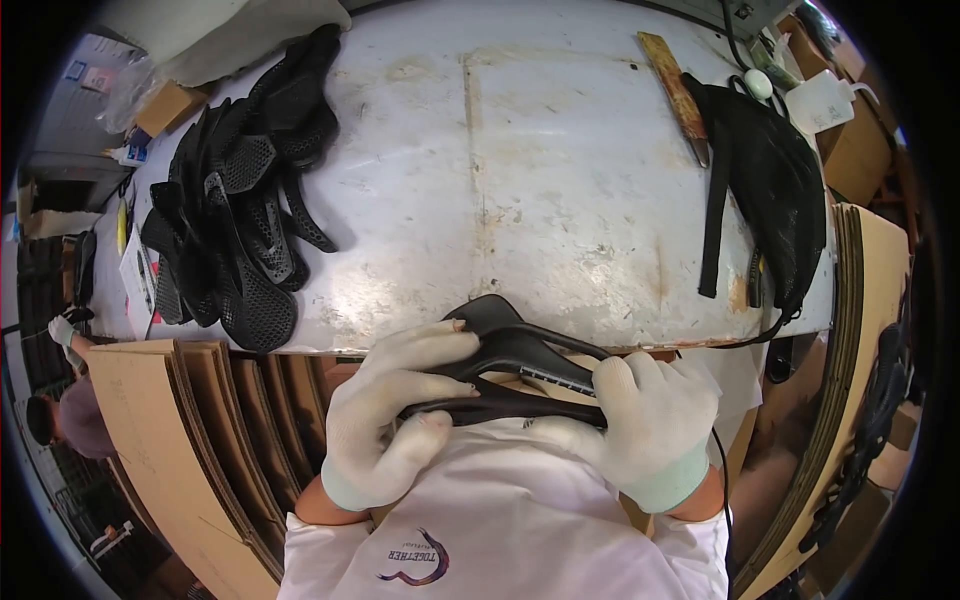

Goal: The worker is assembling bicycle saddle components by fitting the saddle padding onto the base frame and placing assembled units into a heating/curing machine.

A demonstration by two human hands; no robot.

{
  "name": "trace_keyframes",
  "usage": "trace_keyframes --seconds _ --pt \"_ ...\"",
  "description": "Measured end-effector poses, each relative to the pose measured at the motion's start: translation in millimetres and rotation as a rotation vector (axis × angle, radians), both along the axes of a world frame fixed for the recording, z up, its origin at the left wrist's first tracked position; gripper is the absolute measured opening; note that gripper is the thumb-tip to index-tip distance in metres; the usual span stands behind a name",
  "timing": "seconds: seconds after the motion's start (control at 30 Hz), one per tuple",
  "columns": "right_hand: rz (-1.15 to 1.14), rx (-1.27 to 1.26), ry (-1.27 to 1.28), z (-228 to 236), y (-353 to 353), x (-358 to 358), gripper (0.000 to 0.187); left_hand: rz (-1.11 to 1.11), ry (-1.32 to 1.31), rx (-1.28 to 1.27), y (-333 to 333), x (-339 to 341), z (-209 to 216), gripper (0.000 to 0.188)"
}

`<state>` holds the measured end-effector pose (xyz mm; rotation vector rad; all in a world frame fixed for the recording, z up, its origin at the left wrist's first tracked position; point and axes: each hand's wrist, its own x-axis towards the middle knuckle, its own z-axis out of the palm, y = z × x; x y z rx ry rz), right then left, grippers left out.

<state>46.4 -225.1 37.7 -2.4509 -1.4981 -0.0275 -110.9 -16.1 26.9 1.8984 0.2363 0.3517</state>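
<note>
Black in the head view, a saddle-shaped piece (510, 350) is held at the near edge of the counter (560, 200), long axis left to right; its left end is pinched by the left hand (375, 415), its right clasped by the right hand (655, 410).

Noted ahead of left hand (385, 410) and right hand (655, 410): pale worktable (560, 200), stained, worn. Found thereon: black perforated pieces (250, 165), heaped beyond left hand, leftward; black mesh article (775, 165), beyond right hand, rightward; stained wooden strip (673, 90), farther out
</note>
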Motion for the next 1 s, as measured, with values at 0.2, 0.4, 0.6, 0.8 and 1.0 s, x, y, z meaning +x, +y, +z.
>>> trace_keyframes --seconds 0.2,0.4,0.6,0.8,1.0 --pt "0.014 0.005 0.011 5 6 -1 0.063 0.025 0.004 -0.089 1 -6 1 0.028" --pt "0.021 -0.005 -0.008 3 8 -4 0.064 0.012 -0.010 -0.148 5 -8 -4 0.024" --pt "0.024 -0.016 -0.007 6 11 -3 0.062 0.064 -0.033 -0.086 1 0 5 0.022" --pt "0.017 -0.040 0.003 7 12 -5 0.062 0.096 -0.007 0.029 -1 0 1 0.024" --pt "0.014 -0.024 0.014 6 13 -1 0.063 0.086 0.025 -0.056 2 1 4 0.032"
